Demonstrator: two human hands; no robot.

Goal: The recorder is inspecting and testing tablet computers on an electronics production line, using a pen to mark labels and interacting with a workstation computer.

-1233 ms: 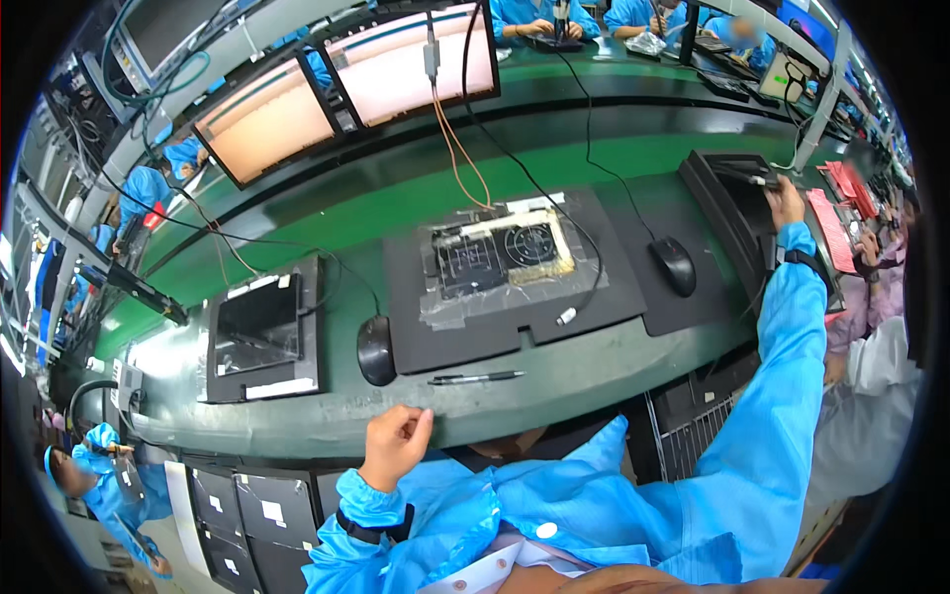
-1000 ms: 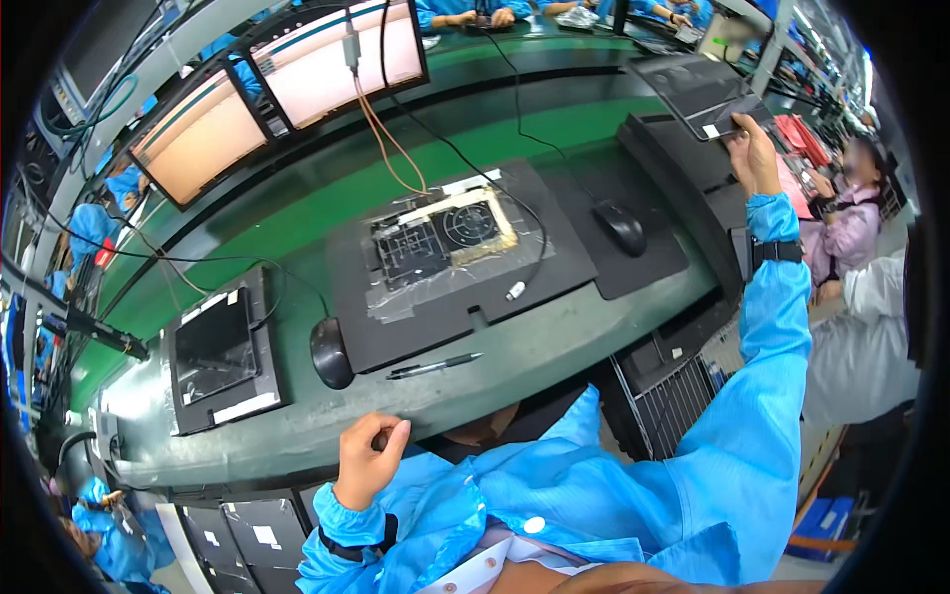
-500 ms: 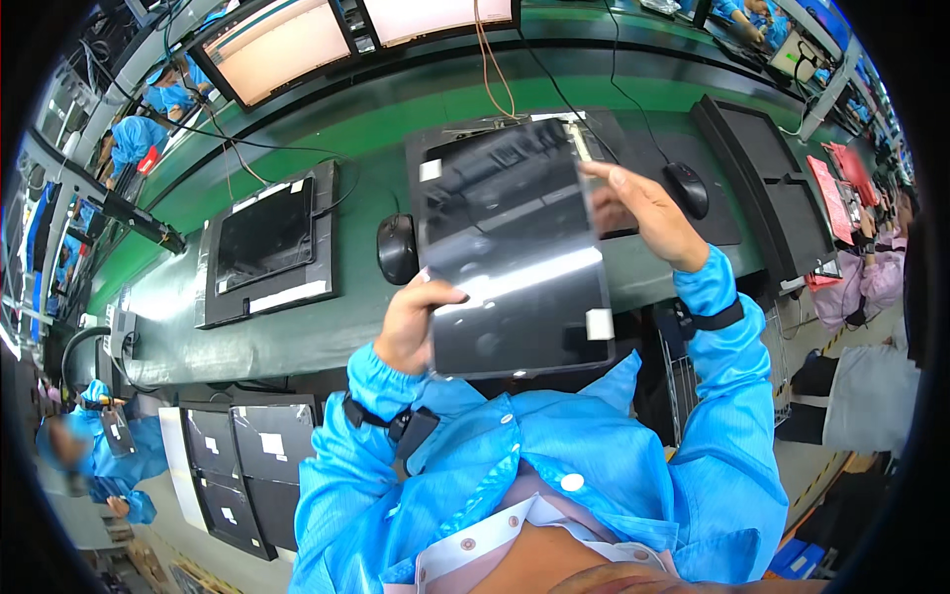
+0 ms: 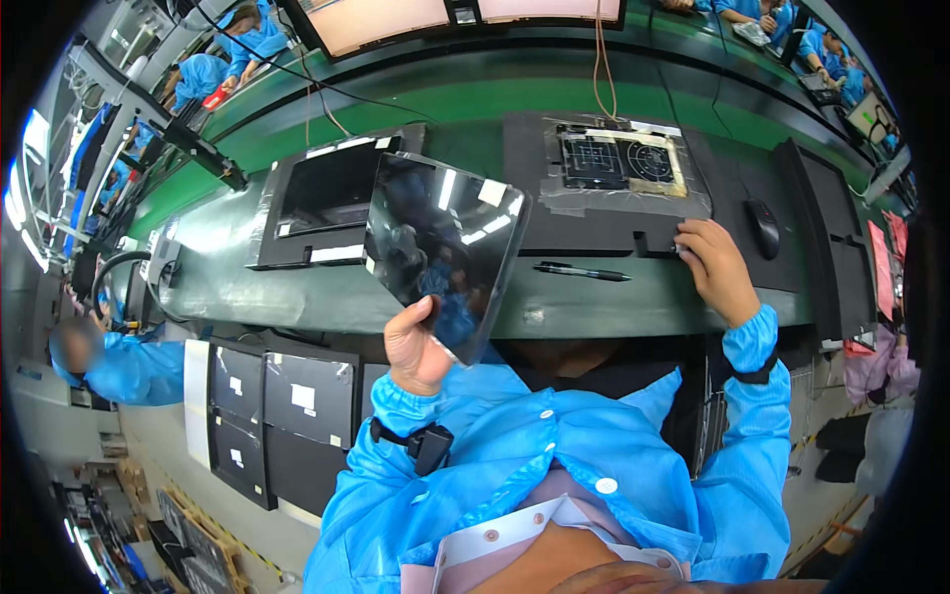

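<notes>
My left hand (image 4: pixel 417 346) grips a black glossy tablet (image 4: pixel 445 238) by its lower edge, thumb on the screen. The tablet is held up and tilted, with white stickers near its corners and ceiling lights reflected in it. Over the right front of a black foam pad (image 4: pixel 574 235), my right hand (image 4: pixel 718 262) has its fingers curled together beside a notch. Something small and pale shows at the fingertips, too small to name. Set into that pad is a taped panel (image 4: pixel 621 160) with grid and circle patterns. A black pen (image 4: pixel 582 271) lies in front of it.
At left, a second dark tablet (image 4: pixel 336 185) lies on another black pad. A black mouse (image 4: pixel 762 229) and a black tray (image 4: pixel 826 228) are at right. Monitors (image 4: pixel 376 22) stand at the back. Black boxes (image 4: pixel 307 396) sit below the green bench at left. Co-workers are around.
The tablet has swung left and tilted in my left hand, uncovering the patterned panel and the pen. My right hand has left the tablet and come down to the pad's front edge.
</notes>
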